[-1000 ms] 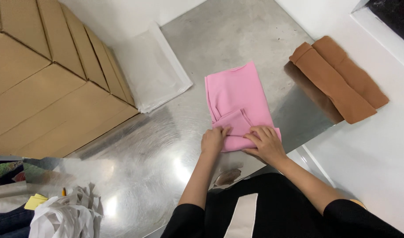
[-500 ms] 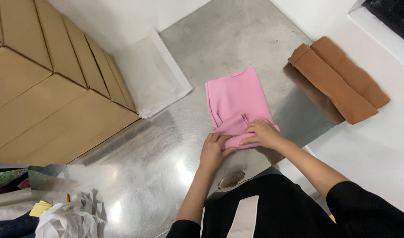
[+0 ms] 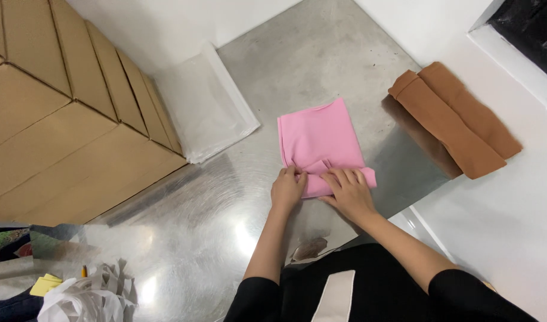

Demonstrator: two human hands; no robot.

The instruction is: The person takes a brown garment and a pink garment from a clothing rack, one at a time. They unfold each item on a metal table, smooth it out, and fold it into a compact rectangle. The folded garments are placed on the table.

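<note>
Fingers of the left hand (image 3: pixel 288 188) are curled down onto the near-left corner of the pink cloth (image 3: pixel 318 140), tips pressing the fold; whether they pinch a layer or only pin it flat I cannot tell. Fingers of the right hand (image 3: pixel 348 192) lie spread and flat over the rolled near edge of the same cloth, palm down, not closed around anything.

The pink cloth lies flat near the middle of the steel table (image 3: pixel 184 238), folded to a rough rectangle, with 1 bunched fold at the near edge under both hands.

Risk, as judged: the bunched layer under the right palm may crease unevenly or slide on the smooth metal if pressure is uneven between the 2 hands. The cloth's near-right corner sits close to the table's right edge, so a push that way could carry it over.

Edges and room: the brown folded cloth (image 3: pixel 455 119) lies on the right, overhanging the table edge, apart from the pink one. A clear plastic bag (image 3: pixel 205 107) lies at far left, apart from the cloth. Cardboard boxes (image 3: pixel 59 113) stand beyond the left side. Crumpled white material (image 3: pixel 85 295) sits near left. Open metal shows between the cloth and the bag, and to the near left of the hands.
</note>
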